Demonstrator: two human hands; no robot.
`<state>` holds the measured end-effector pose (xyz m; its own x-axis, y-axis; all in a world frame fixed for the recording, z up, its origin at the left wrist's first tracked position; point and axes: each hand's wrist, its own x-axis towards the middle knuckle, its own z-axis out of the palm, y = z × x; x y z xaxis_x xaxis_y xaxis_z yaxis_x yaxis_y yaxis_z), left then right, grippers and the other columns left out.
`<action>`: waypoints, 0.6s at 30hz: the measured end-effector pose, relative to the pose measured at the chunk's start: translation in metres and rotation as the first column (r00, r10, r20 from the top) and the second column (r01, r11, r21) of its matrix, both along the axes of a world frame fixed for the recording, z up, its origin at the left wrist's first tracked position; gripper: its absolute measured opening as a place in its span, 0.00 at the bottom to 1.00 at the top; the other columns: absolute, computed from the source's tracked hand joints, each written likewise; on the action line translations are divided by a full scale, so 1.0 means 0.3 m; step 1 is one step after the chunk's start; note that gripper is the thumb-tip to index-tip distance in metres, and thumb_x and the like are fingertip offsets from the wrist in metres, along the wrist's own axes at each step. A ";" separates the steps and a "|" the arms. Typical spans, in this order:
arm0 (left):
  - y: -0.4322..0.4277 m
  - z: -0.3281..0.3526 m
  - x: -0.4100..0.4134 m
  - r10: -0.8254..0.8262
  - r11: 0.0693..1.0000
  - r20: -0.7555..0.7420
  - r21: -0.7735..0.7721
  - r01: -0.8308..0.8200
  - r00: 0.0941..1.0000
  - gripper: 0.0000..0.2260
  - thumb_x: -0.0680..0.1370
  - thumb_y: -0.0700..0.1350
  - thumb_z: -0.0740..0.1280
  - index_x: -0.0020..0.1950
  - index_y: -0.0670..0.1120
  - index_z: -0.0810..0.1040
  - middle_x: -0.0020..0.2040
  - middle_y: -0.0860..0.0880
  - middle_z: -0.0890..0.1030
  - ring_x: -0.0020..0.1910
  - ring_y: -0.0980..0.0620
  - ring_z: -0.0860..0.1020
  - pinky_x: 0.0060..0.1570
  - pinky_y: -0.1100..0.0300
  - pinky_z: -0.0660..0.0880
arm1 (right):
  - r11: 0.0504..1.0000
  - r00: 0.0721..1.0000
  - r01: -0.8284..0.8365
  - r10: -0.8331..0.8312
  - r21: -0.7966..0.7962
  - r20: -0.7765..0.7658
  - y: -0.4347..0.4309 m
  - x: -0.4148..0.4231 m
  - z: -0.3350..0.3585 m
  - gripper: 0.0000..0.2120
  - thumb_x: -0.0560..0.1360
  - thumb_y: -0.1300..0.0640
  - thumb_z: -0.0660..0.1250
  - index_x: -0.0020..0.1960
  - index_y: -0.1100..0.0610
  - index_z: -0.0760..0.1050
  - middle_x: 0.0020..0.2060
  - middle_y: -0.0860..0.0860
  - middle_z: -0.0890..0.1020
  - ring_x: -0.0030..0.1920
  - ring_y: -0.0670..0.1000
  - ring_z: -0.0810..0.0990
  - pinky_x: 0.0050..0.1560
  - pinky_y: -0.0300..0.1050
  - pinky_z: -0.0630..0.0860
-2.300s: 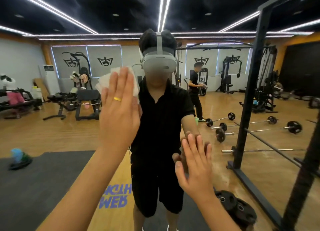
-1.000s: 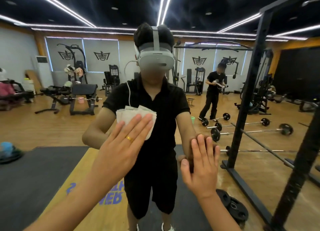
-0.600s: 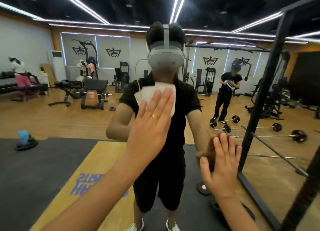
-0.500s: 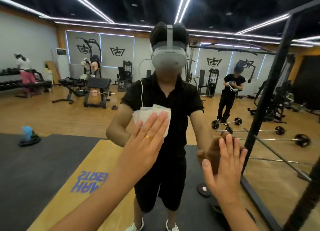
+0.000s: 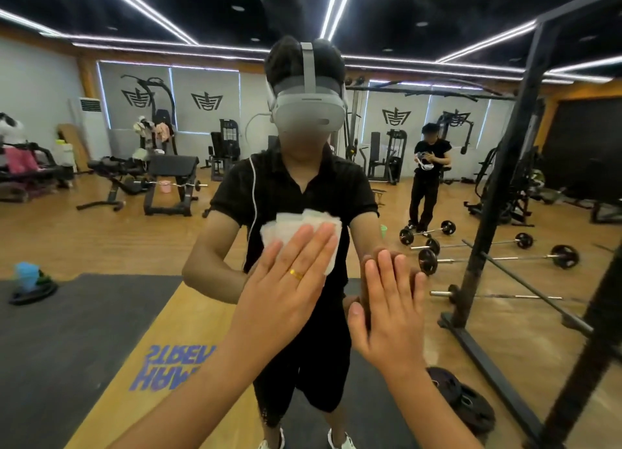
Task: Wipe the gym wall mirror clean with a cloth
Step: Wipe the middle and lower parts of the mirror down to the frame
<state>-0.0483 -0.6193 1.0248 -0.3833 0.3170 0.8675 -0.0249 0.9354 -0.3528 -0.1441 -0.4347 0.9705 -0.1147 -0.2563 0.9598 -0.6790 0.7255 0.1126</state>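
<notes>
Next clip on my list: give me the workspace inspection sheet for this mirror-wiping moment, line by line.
Surface: wall mirror fills the view; streaks or smears cannot be told.
Job's things: white cloth, folded, flat against the glass.
Clutter: nothing seen on the glass.
Hands: left hand presses the cloth with straight fingers and wears a gold ring; right hand rests flat on the mirror beside it, holding nothing.
Cables: white cable in the reflection, running down from the headset.
Surroundings: reflected gym with barbells on a wooden floor, black rack at right, weight plates and another person standing at the back.
</notes>
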 end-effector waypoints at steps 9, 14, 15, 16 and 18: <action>0.050 0.233 -0.049 -0.104 0.983 -0.098 0.142 0.117 0.990 0.25 0.87 0.45 0.53 0.84 0.43 0.55 0.84 0.45 0.56 0.83 0.46 0.52 0.81 0.45 0.54 | 1.000 0.998 0.010 -0.012 -0.024 -0.060 -0.019 -0.005 0.000 0.33 0.82 0.50 0.56 0.84 0.56 0.51 0.84 0.52 0.52 0.83 0.55 0.51 0.82 0.58 0.47; -0.020 0.009 0.010 -0.046 0.998 0.011 0.042 0.046 0.999 0.27 0.87 0.48 0.57 0.85 0.43 0.54 0.85 0.45 0.55 0.83 0.46 0.54 0.81 0.47 0.54 | 1.000 0.999 0.010 -0.011 -0.025 -0.039 -0.002 -0.008 -0.010 0.34 0.81 0.50 0.57 0.84 0.55 0.50 0.84 0.52 0.51 0.83 0.55 0.51 0.82 0.58 0.46; -0.039 0.018 0.013 -0.039 0.999 0.017 0.012 0.039 0.999 0.27 0.87 0.48 0.57 0.84 0.43 0.54 0.85 0.45 0.55 0.83 0.46 0.54 0.80 0.47 0.54 | 1.000 0.999 0.008 -0.009 -0.026 -0.042 0.001 -0.008 -0.009 0.34 0.81 0.50 0.57 0.84 0.55 0.50 0.84 0.52 0.51 0.83 0.55 0.51 0.82 0.58 0.45; -0.055 0.051 0.013 -0.037 0.999 0.012 -0.004 0.037 0.999 0.27 0.87 0.48 0.57 0.84 0.44 0.55 0.84 0.46 0.56 0.83 0.47 0.55 0.80 0.47 0.54 | 1.000 0.999 0.006 -0.007 -0.029 -0.047 0.000 -0.008 -0.007 0.34 0.82 0.50 0.56 0.84 0.55 0.50 0.84 0.52 0.51 0.83 0.55 0.51 0.82 0.57 0.45; -0.071 0.158 0.011 -0.046 0.999 -0.038 0.027 0.047 0.998 0.26 0.87 0.48 0.57 0.84 0.44 0.55 0.84 0.47 0.56 0.83 0.47 0.55 0.81 0.48 0.53 | 1.000 0.999 0.004 -0.006 -0.030 -0.045 -0.013 -0.004 -0.003 0.34 0.82 0.50 0.56 0.84 0.55 0.50 0.84 0.52 0.51 0.83 0.55 0.51 0.82 0.57 0.45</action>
